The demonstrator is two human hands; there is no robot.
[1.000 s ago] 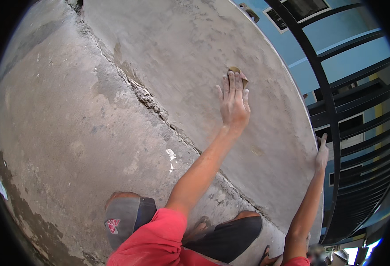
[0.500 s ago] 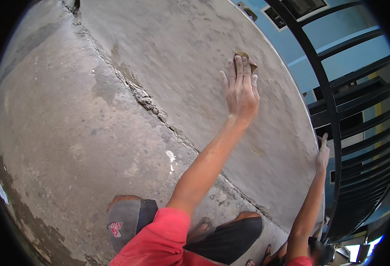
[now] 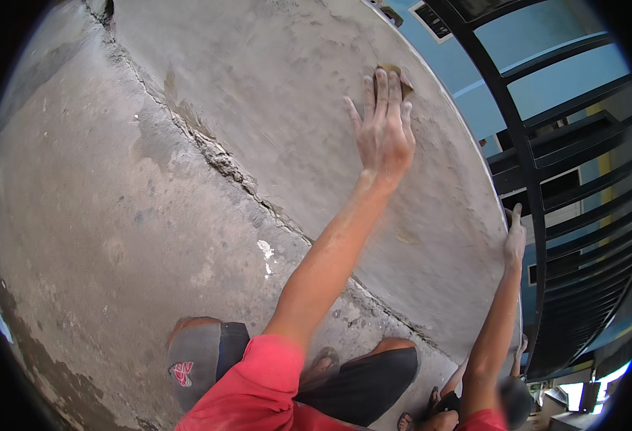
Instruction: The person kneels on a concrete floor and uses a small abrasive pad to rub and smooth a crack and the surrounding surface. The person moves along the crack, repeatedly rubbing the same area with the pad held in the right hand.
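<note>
My left hand (image 3: 386,140) lies against a grey plastered wall (image 3: 287,108), dusty fingers stretched over a folded brown piece that looks like sandpaper (image 3: 406,84). The fingertips press it to the plaster; its edges show beyond and beside them. Farther right, my right hand (image 3: 516,241) is at the wall's pale outer edge, its upper finger bent upward. Between that finger and the edge is a small dark brownish patch I cannot make out. Most of the right hand's other fingers are hidden.
A rough crack (image 3: 222,159) runs between the wall and the concrete floor (image 3: 115,237). My bent legs in dark shorts (image 3: 366,388) are low in view. Black metal bars (image 3: 521,136) stand beyond the wall, before a blue building. Another person (image 3: 516,402) is at the lower right.
My left hand has slid slightly up and left along the wall with the brown piece under its fingers. The right hand stays at the wall's edge. The whole view has shifted a little.
</note>
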